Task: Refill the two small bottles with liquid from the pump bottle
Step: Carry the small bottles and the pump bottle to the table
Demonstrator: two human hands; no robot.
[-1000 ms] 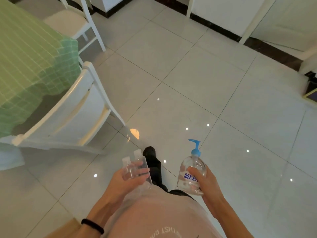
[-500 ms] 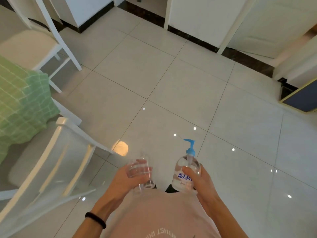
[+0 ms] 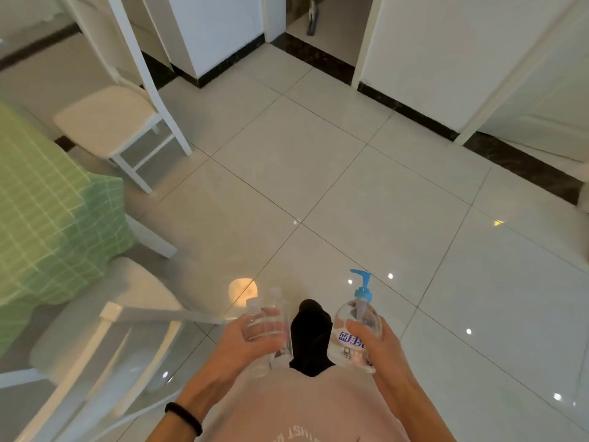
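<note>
My left hand (image 3: 245, 342) grips two small clear bottles (image 3: 266, 320) side by side, upright, their caps pointing away from me. My right hand (image 3: 371, 342) is wrapped around a clear pump bottle (image 3: 357, 320) with a blue pump head and blue lettering on its label. Both hands are held low in front of my pink shirt, above a tiled floor. A black-socked foot (image 3: 310, 336) shows between the hands.
A table with a green checked cloth (image 3: 47, 212) stands at the left. One white chair (image 3: 105, 333) is close by at lower left, another white chair (image 3: 118, 119) farther back. White walls with dark skirting and a doorway (image 3: 315, 23) lie ahead across glossy tiles (image 3: 350, 186).
The view has swung up and shifted along the floor: the table and near chair slid left and down, and the far chair and doorway came into view. Both hands kept hold of their bottles.
</note>
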